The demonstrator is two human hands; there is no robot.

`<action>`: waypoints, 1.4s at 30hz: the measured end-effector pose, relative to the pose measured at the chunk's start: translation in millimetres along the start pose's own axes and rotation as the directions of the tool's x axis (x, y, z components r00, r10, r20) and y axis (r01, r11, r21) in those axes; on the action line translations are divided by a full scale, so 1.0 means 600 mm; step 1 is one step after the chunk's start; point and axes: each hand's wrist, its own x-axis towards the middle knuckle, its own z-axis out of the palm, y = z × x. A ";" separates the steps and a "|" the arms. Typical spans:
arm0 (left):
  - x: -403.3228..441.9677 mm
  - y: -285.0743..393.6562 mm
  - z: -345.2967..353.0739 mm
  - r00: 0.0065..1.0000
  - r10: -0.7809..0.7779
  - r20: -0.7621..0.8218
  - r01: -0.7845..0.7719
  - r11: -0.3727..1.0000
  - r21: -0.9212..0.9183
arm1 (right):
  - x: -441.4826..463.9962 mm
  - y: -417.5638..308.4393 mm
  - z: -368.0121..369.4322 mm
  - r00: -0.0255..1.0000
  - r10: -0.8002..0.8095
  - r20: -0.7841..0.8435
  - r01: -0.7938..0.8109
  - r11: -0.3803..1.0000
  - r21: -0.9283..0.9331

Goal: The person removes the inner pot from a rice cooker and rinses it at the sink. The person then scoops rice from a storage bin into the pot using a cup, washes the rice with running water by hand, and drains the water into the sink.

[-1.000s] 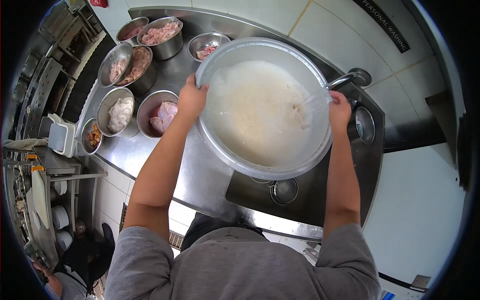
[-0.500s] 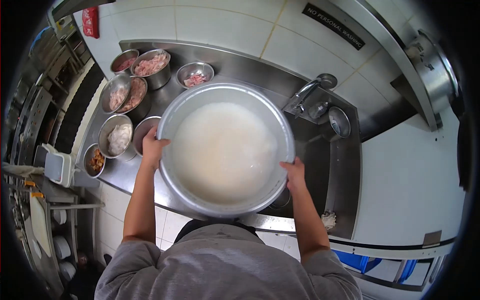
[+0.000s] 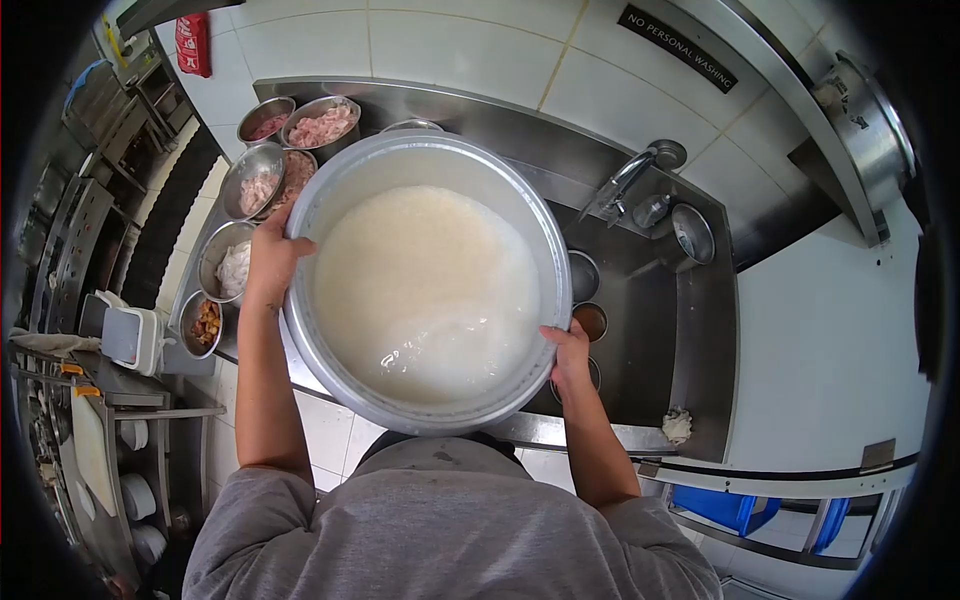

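Note:
A large round metal pot is held between my two hands, with cloudy whitish water over pale grains inside. My left hand grips its left rim, thumb over the edge. On the lower right rim, my right hand is closed, thumb on top. The pot is above the front of the steel counter and the sink's left side, close to my body. Its underside is hidden.
Several metal bowls of raw meat stand on the counter at the left. The sink holds small round containers. A faucet is at its back, with a metal pot on the upper right shelf.
The large pot has come down from the upper right toward my body and the left, with both hands still on its rim. More of the sink shows, and the view has shifted.

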 end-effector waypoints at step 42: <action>-0.014 0.145 0.103 0.979 0.137 -0.148 -0.048 0.872 0.487 | 0.268 0.038 -0.052 0.894 0.305 -0.328 -0.206 0.931 0.303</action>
